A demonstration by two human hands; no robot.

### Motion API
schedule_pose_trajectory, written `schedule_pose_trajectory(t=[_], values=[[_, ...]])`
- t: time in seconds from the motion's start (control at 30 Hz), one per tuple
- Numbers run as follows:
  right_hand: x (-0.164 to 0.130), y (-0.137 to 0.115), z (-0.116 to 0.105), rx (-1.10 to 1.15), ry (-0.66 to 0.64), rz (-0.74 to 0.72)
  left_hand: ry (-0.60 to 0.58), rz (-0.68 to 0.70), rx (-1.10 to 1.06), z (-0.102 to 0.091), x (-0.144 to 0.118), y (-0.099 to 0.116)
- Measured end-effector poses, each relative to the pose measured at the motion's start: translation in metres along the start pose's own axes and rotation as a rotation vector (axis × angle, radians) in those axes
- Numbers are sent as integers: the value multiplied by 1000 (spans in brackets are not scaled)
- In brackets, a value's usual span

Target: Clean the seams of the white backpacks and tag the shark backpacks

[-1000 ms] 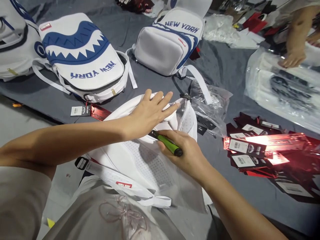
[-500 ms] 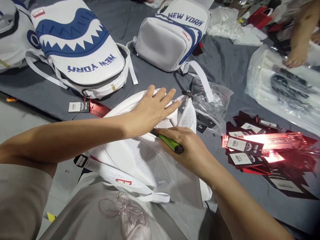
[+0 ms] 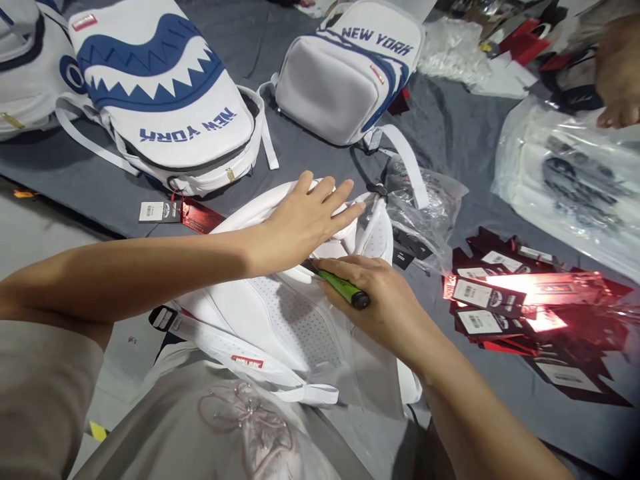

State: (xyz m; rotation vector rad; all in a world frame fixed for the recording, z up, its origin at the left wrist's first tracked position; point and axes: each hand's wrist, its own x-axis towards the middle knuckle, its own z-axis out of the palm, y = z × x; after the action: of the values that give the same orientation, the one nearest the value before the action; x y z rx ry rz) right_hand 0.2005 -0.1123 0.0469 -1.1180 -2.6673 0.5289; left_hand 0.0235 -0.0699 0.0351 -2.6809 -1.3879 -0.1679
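A white backpack [image 3: 280, 320] lies back side up in front of me, its perforated back padding and straps showing. My left hand [image 3: 313, 217] rests flat on its upper part, fingers spread. Just below, my right hand [image 3: 373, 293] is closed round a tool with a green handle [image 3: 343, 287] and a black end. The tool's dark tip points left at the bag, close beneath my left palm; its working end is mostly hidden, so its kind cannot be told. A white strap with a red label [image 3: 247, 361] hangs toward my lap.
Two white-and-blue "NEW YORK" backpacks [image 3: 170, 87] [image 3: 330, 87] sit farther back on the grey-covered table [image 3: 240, 40]. Red and black tags [image 3: 493, 297] lie heaped at right, near clear plastic wrapping [image 3: 425, 213]. Another person's hand [image 3: 617, 113] is above a plastic-wrapped item [image 3: 570, 173].
Both my hands keep nearly the same place on the backpack and tool. The view has shifted slightly. The other person's hand at upper right has moved rightward.
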Motion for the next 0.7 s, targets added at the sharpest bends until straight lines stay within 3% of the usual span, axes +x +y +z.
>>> schedule_pose_trajectory(t=[0.37, 0.7], values=[[-2, -7, 5, 94, 5, 137, -90, -32, 107, -7, 0, 0], [-6, -8, 13, 94, 96, 127, -121, 35, 135, -15, -2, -6]])
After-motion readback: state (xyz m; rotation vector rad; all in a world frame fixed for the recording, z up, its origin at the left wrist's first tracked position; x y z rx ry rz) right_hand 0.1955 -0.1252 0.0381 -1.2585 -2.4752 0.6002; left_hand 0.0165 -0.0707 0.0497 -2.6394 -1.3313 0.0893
